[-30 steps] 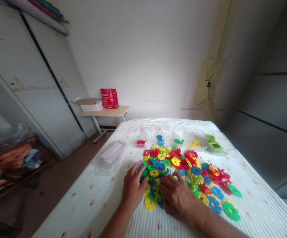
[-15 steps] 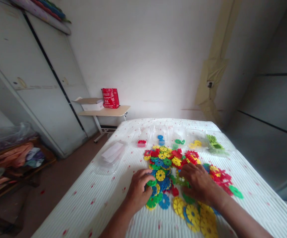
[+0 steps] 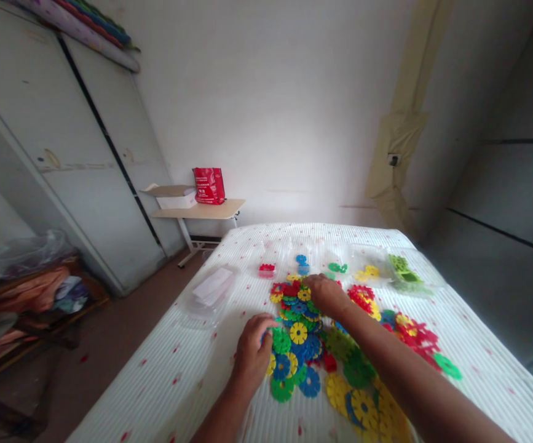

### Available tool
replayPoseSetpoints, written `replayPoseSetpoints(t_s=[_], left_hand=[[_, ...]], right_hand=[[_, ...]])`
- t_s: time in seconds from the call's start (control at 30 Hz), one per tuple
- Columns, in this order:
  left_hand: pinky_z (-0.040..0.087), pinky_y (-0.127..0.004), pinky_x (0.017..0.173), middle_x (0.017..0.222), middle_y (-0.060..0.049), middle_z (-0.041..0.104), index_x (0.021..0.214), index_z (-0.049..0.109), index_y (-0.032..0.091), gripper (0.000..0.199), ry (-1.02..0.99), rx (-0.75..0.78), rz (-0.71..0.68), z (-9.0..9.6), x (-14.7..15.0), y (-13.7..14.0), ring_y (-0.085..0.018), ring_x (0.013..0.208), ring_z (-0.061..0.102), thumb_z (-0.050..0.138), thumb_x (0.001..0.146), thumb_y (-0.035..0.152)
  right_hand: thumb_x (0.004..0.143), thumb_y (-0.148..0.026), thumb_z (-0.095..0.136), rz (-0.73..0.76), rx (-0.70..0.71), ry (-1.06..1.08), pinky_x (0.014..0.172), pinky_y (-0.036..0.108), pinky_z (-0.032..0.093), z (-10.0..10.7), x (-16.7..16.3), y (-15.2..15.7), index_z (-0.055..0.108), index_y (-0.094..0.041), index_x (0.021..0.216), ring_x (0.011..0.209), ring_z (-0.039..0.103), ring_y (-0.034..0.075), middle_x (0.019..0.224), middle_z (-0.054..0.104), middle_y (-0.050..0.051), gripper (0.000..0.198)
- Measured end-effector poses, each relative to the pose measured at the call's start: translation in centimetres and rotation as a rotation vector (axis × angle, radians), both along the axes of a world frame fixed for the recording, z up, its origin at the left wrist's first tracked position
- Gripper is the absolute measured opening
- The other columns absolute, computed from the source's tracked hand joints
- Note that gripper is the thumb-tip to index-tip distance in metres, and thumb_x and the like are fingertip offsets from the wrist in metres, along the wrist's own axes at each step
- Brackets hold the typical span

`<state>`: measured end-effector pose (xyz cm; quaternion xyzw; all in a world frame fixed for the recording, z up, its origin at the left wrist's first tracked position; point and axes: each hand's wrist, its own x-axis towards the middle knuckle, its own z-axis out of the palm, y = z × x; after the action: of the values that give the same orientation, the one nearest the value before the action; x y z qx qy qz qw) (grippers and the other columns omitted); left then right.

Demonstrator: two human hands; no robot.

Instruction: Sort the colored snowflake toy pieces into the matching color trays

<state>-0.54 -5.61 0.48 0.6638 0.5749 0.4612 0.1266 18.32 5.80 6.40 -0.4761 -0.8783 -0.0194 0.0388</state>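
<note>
A heap of notched plastic snowflake discs (image 3: 298, 333) in yellow, green, blue and red lies on the bed. At the heap's left side is my left hand (image 3: 253, 344), its thumb and fingers curled together around a blue disc (image 3: 265, 335), of which just a sliver shows. My right hand (image 3: 325, 294) reaches across to the far part of the heap with fingers bent down; whatever lies under the fingertips is hidden. Larger yellow discs (image 3: 364, 408) lie under and beside my right forearm. Red pieces (image 3: 416, 335) lie farther right.
Clear containers stand in a row beyond the heap, holding red pieces (image 3: 267, 269), blue discs (image 3: 302, 261), green pieces (image 3: 337, 267), yellow pieces (image 3: 368, 272) and light-green pieces (image 3: 402, 269). A clear plastic bag (image 3: 211, 292) with paper lies left. A side table (image 3: 220, 209) stands behind.
My right hand has moved from the right-middle of the heap to its far side. My left hand has drawn slightly left, and a bit of blue shows in its fingers.
</note>
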Motion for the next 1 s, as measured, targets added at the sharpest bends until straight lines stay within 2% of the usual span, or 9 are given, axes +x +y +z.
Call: replayPoseSetpoints(t_s=[0.17, 0.33, 0.47, 0.6, 0.73, 0.8, 0.87, 0.93, 1.0], left_hand=[[0.049, -0.033, 0.084, 0.096, -0.006, 0.067, 0.092, 0.064, 0.02, 0.026, -0.056, -0.031, 0.058, 0.1, -0.1, 0.0, -0.017, 0.092, 0.062, 0.041, 0.079, 0.017], [0.048, -0.032, 0.086, 0.103, -0.006, 0.067, 0.102, 0.062, 0.019, 0.03, -0.145, -0.079, 0.09, -0.1, -0.1, 0.1, -0.017, 0.096, 0.062, 0.042, 0.079, 0.017], [0.049, -0.032, 0.085, 0.103, -0.007, 0.067, 0.11, 0.058, 0.018, 0.037, -0.175, -0.133, 0.102, -0.2, -0.1, 0.1, -0.016, 0.095, 0.063, 0.04, 0.079, 0.015], [0.049, -0.031, 0.084, 0.1, -0.005, 0.068, 0.11, 0.059, 0.02, 0.036, -0.184, -0.141, 0.095, -0.2, -0.1, 0.0, -0.016, 0.093, 0.063, 0.041, 0.079, 0.015], [0.05, -0.031, 0.084, 0.1, -0.005, 0.069, 0.108, 0.06, 0.02, 0.035, -0.19, -0.128, 0.064, -0.4, -0.1, 0.0, -0.016, 0.093, 0.064, 0.041, 0.078, 0.016], [0.05, -0.031, 0.084, 0.1, -0.005, 0.069, 0.108, 0.06, 0.02, 0.035, -0.19, -0.13, 0.05, -0.5, 0.0, 0.0, -0.016, 0.093, 0.064, 0.041, 0.078, 0.017], [0.05, -0.031, 0.084, 0.1, -0.005, 0.069, 0.108, 0.06, 0.02, 0.035, -0.188, -0.141, 0.034, -0.5, 0.0, 0.0, -0.016, 0.093, 0.064, 0.041, 0.079, 0.017], [0.049, -0.031, 0.084, 0.101, -0.005, 0.069, 0.108, 0.06, 0.02, 0.034, -0.185, -0.151, 0.016, -0.5, 0.0, 0.0, -0.017, 0.093, 0.064, 0.041, 0.079, 0.019], [0.049, -0.03, 0.083, 0.1, -0.005, 0.069, 0.107, 0.061, 0.02, 0.033, -0.181, -0.159, 0.001, -0.4, 0.0, -0.1, -0.017, 0.093, 0.063, 0.042, 0.081, 0.021]], right_hand=[[0.082, -0.02, 0.047, -0.079, -0.014, -0.059, 0.072, 0.036, 0.045, -1.3, -1.8, 1.2, 0.056, -0.015, 0.11, 0.087, 0.059, 0.025, 0.098, 0.064, 0.018, 0.029], [0.083, -0.018, 0.043, -0.112, -0.008, -0.084, 0.069, 0.036, 0.044, -0.6, -1.8, 0.9, 0.058, -0.012, 0.104, 0.086, 0.06, 0.026, 0.094, 0.064, 0.019, 0.026], [0.083, -0.014, 0.04, -0.079, 0.012, -0.071, 0.073, 0.038, 0.041, 0.1, -1.3, 0.3, 0.059, -0.013, 0.103, 0.087, 0.06, 0.026, 0.092, 0.066, 0.018, 0.027], [0.084, -0.014, 0.041, -0.008, 0.011, -0.034, 0.077, 0.037, 0.039, 0.6, -0.5, -0.4, 0.062, -0.014, 0.095, 0.086, 0.061, 0.025, 0.09, 0.067, 0.016, 0.024], [0.081, -0.016, 0.044, 0.04, -0.025, 0.031, 0.072, 0.028, 0.039, 1.0, 1.1, -1.0, 0.063, -0.016, 0.094, 0.079, 0.062, 0.019, 0.084, 0.069, 0.01, 0.023], [0.079, -0.014, 0.046, 0.062, -0.072, 0.097, 0.065, 0.022, 0.039, 1.1, 2.1, -1.4, 0.062, -0.018, 0.098, 0.073, 0.061, 0.014, 0.083, 0.068, 0.005, 0.026], [0.078, -0.015, 0.046, 0.106, -0.19, 0.216, 0.059, 0.02, 0.039, 1.2, 3.2, -1.7, 0.062, -0.018, 0.098, 0.067, 0.059, 0.012, 0.08, 0.067, 0.002, 0.026], [0.081, -0.021, 0.046, 0.185, -0.321, 0.351, 0.056, 0.02, 0.038, 1.3, 4.0, -1.9, 0.064, -0.017, 0.089, 0.065, 0.057, 0.012, 0.076, 0.066, 0.001, 0.021], [0.085, -0.027, 0.043, 0.23, -0.355, 0.418, 0.057, 0.02, 0.038, 1.6, 4.4, -2.0, 0.064, -0.017, 0.08, 0.065, 0.056, 0.012, 0.072, 0.064, 0.001, 0.024]])
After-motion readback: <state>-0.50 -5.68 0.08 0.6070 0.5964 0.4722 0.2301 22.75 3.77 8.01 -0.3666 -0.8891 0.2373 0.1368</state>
